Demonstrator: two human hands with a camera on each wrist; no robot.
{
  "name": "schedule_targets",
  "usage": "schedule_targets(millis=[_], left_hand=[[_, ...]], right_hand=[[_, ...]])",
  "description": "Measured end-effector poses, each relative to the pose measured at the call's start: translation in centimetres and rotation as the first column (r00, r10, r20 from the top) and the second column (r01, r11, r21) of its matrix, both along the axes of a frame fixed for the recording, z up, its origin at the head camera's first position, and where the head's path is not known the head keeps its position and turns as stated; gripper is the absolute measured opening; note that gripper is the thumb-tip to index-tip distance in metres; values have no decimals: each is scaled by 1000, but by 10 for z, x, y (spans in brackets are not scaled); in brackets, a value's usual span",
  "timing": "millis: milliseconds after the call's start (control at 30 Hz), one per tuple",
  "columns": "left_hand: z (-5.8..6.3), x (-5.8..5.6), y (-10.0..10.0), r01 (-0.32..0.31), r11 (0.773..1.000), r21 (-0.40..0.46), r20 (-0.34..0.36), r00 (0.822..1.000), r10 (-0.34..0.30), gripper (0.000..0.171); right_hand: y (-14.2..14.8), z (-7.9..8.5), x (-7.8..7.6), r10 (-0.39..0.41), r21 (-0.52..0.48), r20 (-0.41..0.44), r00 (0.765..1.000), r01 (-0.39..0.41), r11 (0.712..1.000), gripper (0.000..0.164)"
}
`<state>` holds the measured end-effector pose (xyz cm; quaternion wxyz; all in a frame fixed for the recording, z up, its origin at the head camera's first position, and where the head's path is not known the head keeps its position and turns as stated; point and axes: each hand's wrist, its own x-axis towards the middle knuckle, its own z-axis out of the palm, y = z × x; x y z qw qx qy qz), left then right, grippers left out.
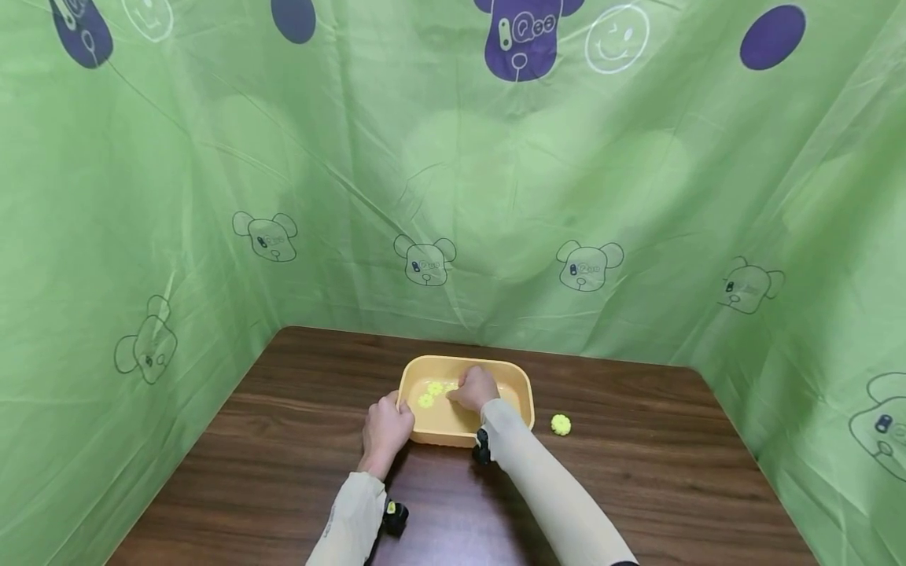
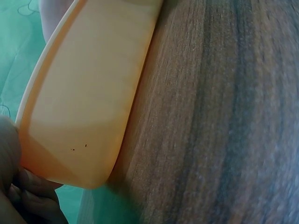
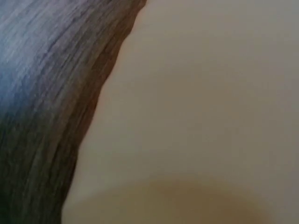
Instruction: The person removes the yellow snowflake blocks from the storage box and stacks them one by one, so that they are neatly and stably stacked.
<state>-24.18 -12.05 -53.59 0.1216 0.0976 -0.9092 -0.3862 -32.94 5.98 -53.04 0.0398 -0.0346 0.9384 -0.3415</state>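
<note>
A pale orange rectangular basin (image 1: pixel 446 439) sits on the wooden table. My left hand (image 1: pixel 388 427) grips its left end, thumb over the rim and fingers outside. In the left wrist view, the fingers (image 2: pixel 37 198) curl at the corner of the basin (image 2: pixel 88 102). Inside the basin lie several small yellow-green flower-shaped pieces (image 1: pixel 425 401). My right hand (image 1: pixel 476 388) reaches down into the basin with bent fingers, fingertips right at the rightmost piece; I cannot tell whether they pinch it. The basin's outer wall (image 3: pixel 196 107) fills most of the right wrist view, blurred.
Another yellow-green flower-shaped piece (image 1: pixel 561 425) lies on the table to the right of the basin. The dark wooden table (image 1: pixel 637 472) ends at green printed curtains (image 1: pixel 495 306) at the back and on both sides.
</note>
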Motion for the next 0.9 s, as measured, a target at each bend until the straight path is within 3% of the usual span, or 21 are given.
schedule_targets(millis=[333, 633, 900], left_hand=[[0, 0, 0, 7, 1000, 1, -3, 1000, -7, 27], [-3, -3, -2, 9, 1000, -7, 17, 1000, -9, 31], [-2, -4, -2, 15, 1000, -7, 13, 1000, -15, 30]], right_hand=[[3, 11, 8, 14, 20, 26, 1000, -15, 1000, 17], [6, 12, 10, -6, -99, 104, 995, 17, 995, 24], [14, 16, 18, 56, -126, 64, 996, -48, 991, 20]])
